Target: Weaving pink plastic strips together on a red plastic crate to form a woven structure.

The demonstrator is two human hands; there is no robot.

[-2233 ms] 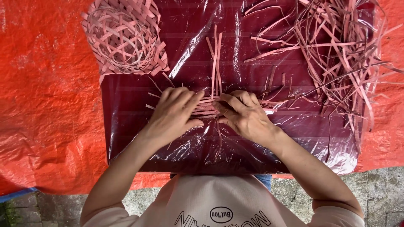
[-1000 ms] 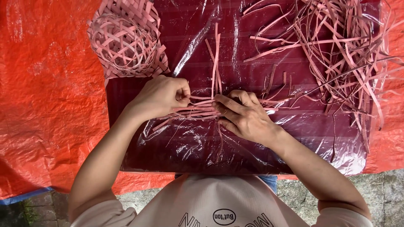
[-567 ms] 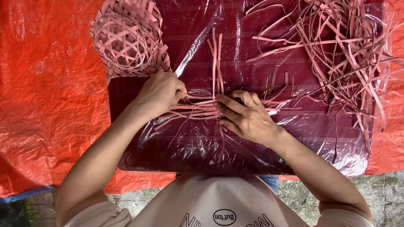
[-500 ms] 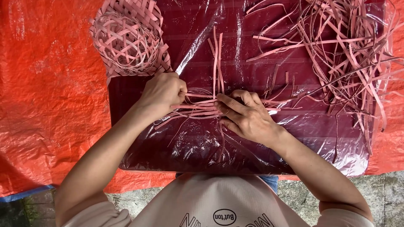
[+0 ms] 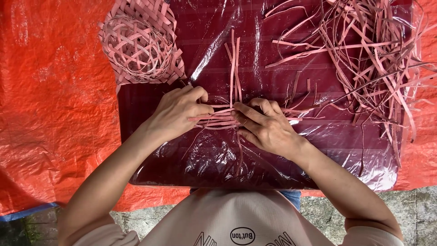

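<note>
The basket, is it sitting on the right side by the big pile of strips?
No, the basket sits at the upper left, while the loose strip pile lies at the upper right.

No packages, signs or screens are showing here. The only label-like thing is a small oval logo patch (image 5: 242,235), lying at the bottom edge of the view on the chest of the person's pale shirt (image 5: 218,214). It is showing a dark outline around a light middle, with dark print inside. Larger dark lettering (image 5: 287,239) is running along the shirt on either side of it, cut off by the frame.
</note>
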